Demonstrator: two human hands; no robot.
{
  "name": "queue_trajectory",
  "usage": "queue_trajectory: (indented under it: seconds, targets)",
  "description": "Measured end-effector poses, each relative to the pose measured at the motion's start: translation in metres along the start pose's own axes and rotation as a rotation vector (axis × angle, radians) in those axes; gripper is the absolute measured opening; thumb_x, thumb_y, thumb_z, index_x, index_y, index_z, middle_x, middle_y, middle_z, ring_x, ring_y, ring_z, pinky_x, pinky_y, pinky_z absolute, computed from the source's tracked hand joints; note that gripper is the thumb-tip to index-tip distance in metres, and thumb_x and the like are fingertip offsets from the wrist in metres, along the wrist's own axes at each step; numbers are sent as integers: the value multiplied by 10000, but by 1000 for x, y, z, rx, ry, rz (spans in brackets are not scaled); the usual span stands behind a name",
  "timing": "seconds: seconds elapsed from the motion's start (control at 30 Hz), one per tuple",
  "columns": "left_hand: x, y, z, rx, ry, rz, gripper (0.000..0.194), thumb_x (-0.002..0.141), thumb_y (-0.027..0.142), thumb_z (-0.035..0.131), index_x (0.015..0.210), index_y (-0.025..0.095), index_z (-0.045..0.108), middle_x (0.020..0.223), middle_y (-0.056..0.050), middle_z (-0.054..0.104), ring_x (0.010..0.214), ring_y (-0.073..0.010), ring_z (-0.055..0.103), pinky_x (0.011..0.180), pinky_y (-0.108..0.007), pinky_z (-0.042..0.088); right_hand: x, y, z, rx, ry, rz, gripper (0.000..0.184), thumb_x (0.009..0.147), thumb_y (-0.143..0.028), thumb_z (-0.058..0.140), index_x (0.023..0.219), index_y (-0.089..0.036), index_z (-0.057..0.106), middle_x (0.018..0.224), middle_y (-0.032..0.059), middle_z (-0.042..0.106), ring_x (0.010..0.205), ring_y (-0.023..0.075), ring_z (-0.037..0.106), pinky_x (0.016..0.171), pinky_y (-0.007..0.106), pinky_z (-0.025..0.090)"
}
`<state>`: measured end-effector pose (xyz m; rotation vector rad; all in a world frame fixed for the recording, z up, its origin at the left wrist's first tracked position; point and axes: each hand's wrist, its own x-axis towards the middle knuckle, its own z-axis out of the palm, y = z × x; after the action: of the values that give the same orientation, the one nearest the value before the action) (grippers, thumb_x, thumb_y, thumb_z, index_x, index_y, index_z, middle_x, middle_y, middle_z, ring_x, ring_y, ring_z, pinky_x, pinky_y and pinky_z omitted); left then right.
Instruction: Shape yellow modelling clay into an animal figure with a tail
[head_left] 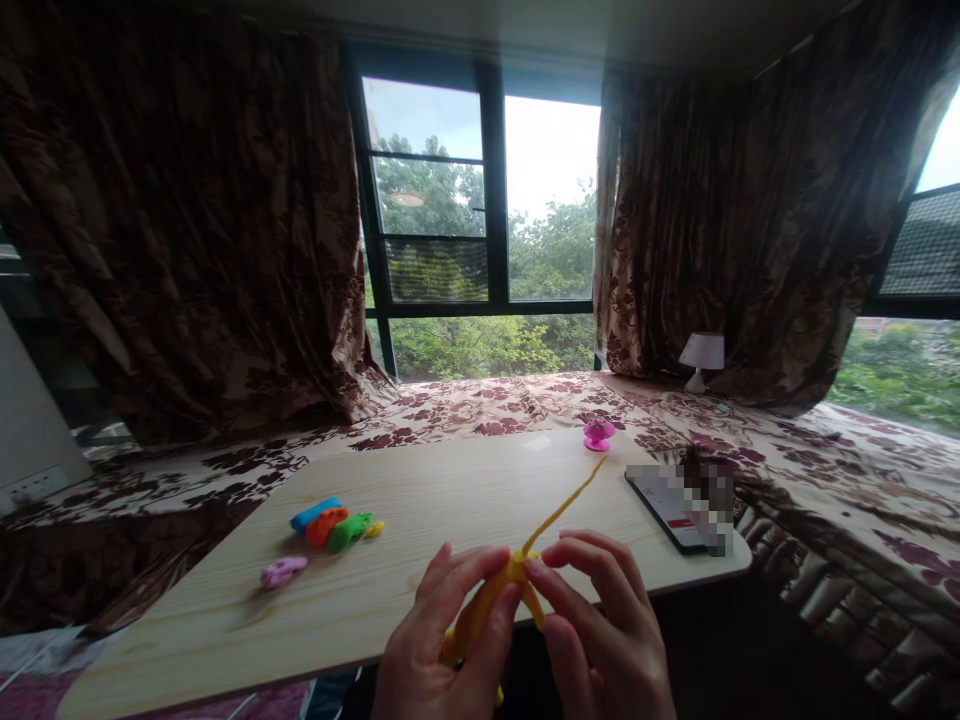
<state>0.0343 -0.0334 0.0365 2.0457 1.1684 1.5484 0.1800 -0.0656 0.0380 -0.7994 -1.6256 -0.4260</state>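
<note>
Near the table's front edge, my left hand [457, 640] is closed round a yellow modelling-clay figure [476, 618], thumb in front and fingers behind. A long thin strand of yellow clay [562, 508] sticks up from its top, slanting to the right. On the figure's right side my right hand [611, 620] pinches at it, index fingertip against the clay near the strand's base and thumb lower down. A short yellow limb [534, 603] hangs between the two hands. Much of the figure is hidden behind my left fingers and thumb.
Blue [315, 514], orange [327, 528] and green clay lumps [349, 532] lie on the table [247, 540] at left, with a pink lump [283, 571] nearer. A pink mushroom-like piece [598, 435] stands at the far edge. A tablet-like device [667, 510], partly blurred, lies right.
</note>
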Motion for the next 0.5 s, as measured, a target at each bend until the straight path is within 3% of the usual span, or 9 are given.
queue_trajectory:
  seconds: [0.17,0.5]
  targets:
    - [4,4,-2,65,50,161,195,737,289,626,931,300,645,957,39,700,993,-203,624,1036,-430,362,-1,-1,3,-64,11,-36,395,736,-41,504,1108,-116,613,780,69,522,787,207,473,726,426,445]
    - [1,3,-2,126,61,176,203,756,260,599,955,291,627,972,30,692,1002,-205,613,1027,-421,373,-2,-1,4,-100,-9,-41,357,733,-56,515,1060,-135,636,725,56,539,715,186,479,711,405,435]
